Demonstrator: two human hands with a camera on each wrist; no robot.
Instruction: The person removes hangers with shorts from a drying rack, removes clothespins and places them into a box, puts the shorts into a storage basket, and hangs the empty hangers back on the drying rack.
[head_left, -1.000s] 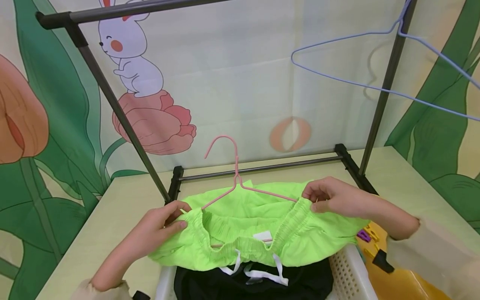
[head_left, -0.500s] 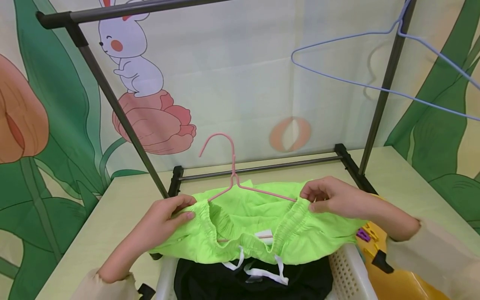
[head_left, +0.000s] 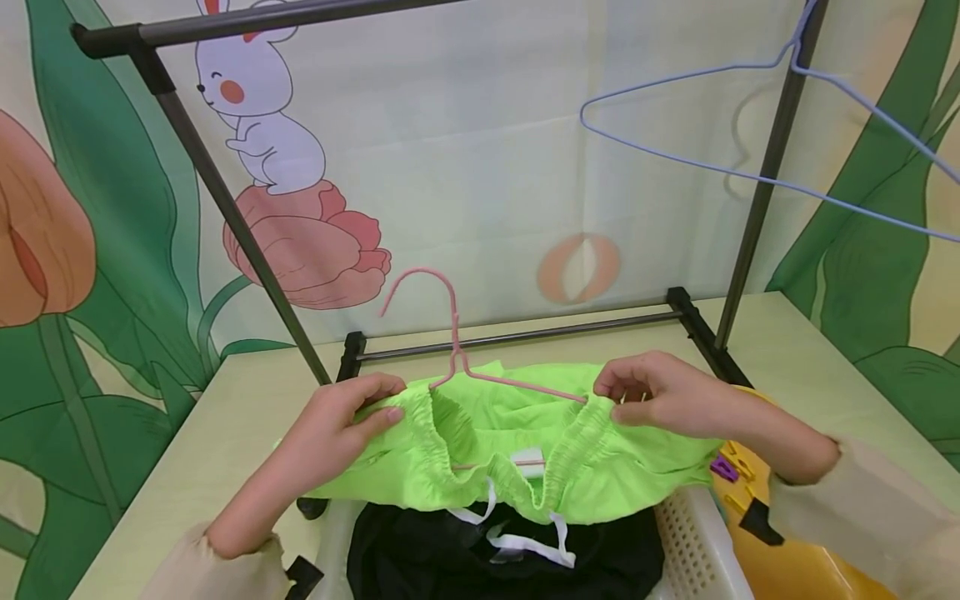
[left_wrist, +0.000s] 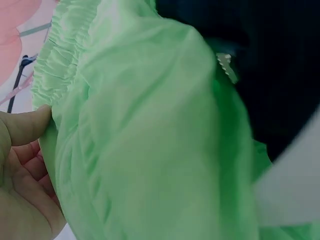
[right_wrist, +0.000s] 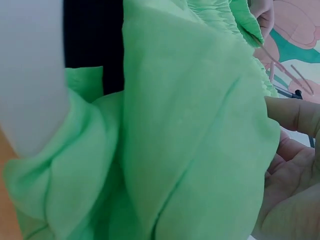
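Bright green shorts (head_left: 420, 467) with an elastic waistband and white drawstrings (head_left: 525, 546) are held up in front of me. A pink wire hanger (head_left: 456, 321) sits inside the waistband, its hook standing up and pointing left. My left hand (head_left: 337, 429) pinches the left end of the waistband between thumb and fingers. At the other end, my right hand (head_left: 663, 396) pinches the band near the hanger's right shoulder. The left wrist view shows the thumb pressed on the green cloth (left_wrist: 135, 125). Both ends of the hanger are hidden by the fabric.
Below the shorts stands a white basket (head_left: 693, 542) with black clothing (head_left: 420, 554) in it. A dark metal rack (head_left: 225, 200) rises behind, and a blue hanger (head_left: 675, 154) hangs at its right. Purple and yellow clips (head_left: 725, 468) lie by an orange surface at right.
My left hand has moved right and slightly up, drawing the waistband's left end inward. The hanger's hook has shifted left. My right hand has barely moved.
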